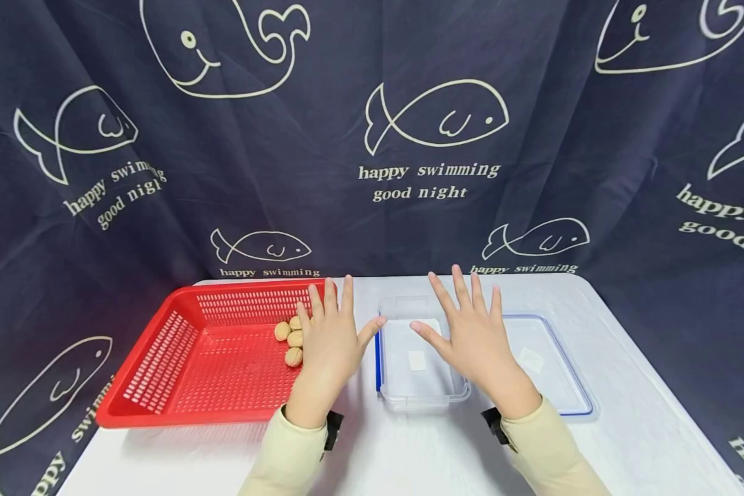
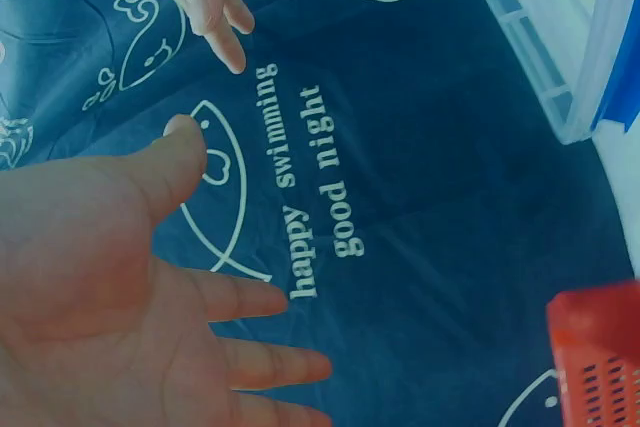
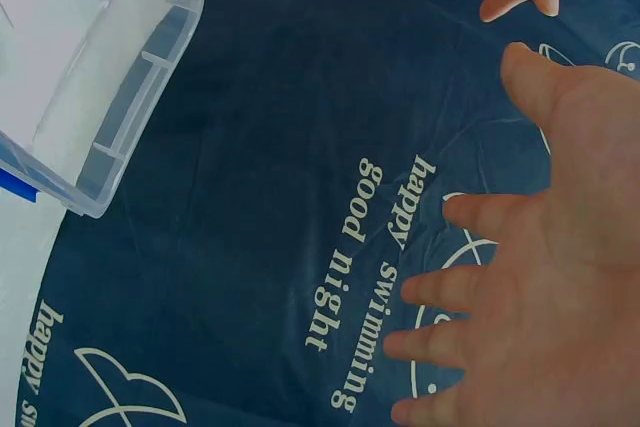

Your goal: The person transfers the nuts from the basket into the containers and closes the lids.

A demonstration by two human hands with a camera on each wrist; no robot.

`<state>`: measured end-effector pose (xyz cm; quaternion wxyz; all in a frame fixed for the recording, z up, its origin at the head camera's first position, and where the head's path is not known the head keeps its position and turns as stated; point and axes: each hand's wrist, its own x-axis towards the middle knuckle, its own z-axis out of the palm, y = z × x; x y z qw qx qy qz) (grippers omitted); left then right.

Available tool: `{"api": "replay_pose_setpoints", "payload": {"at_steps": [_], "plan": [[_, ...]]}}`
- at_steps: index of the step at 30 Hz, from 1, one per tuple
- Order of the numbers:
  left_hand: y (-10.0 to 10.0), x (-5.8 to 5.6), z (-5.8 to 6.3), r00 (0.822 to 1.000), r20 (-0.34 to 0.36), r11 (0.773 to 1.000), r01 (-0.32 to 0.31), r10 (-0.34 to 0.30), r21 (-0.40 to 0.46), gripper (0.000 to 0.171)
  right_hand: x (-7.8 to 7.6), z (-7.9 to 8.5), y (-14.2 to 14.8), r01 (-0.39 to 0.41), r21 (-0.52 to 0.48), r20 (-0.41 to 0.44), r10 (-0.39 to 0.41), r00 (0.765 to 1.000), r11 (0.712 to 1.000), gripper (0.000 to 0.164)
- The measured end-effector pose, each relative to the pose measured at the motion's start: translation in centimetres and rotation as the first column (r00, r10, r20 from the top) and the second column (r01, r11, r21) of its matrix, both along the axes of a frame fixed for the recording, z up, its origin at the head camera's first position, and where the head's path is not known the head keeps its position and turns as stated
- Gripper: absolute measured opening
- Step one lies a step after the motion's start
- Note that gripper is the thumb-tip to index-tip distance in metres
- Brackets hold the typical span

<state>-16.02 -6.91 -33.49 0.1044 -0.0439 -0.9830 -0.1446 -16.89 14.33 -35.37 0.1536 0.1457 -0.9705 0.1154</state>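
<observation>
My left hand (image 1: 331,344) hovers with spread fingers over the right end of a red plastic basket (image 1: 223,417), holding nothing. Several walnuts (image 1: 293,357) lie in that end of the basket, some hidden behind the hand. My right hand (image 1: 479,337), also spread and holding nothing, is above the right side of a clear plastic container (image 1: 403,401) with a blue clip. Beside the container a clear lid (image 1: 558,372) with a blue seal lies flat, partly covered by the right hand. Both wrist views show the palms with fingers stretched out.
A white-covered table (image 1: 372,461) carries everything. Behind it and along both sides hangs a dark blue curtain (image 1: 341,138) with white fish and lettering. Inside the container a small white label (image 1: 417,360) shows. The basket stands left, the container in the middle, the lid right.
</observation>
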Motion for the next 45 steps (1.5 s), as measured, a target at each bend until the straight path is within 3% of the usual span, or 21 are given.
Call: {"api": "replay_pose_setpoints", "payload": {"at_steps": [8,15,23,34,45], "plan": [[-1.0,-0.1,2.2,0.997,-0.007,0.997,0.073,-0.073,0.029,0.076,-0.4,0.6,0.7,-0.057,-0.074,-0.037,0.055,0.998,0.996,0.075],[-2.5,-1.0,3.8,0.988,-0.026,0.987,0.155,-0.154,0.038,0.066,-1.4,-0.2,1.7,-0.133,-0.197,-0.096,0.116,0.989,0.971,0.067],[-4.9,-3.2,4.4,0.972,-0.035,0.971,0.234,-0.233,0.039,0.059,-2.1,-1.9,3.1,-0.142,-0.342,-0.001,0.15,0.989,0.929,0.063],[-7.7,-6.0,3.5,0.962,-0.029,0.959,0.273,-0.272,0.078,0.047,-2.9,-4.9,4.3,-0.108,-0.553,0.054,0.166,0.985,0.826,0.055],[-9.0,-7.3,2.5,0.942,0.036,0.92,0.317,-0.334,0.23,0.04,-2.8,-8.4,4.3,0.032,-0.721,0.182,0.145,0.973,0.693,0.047]]}}
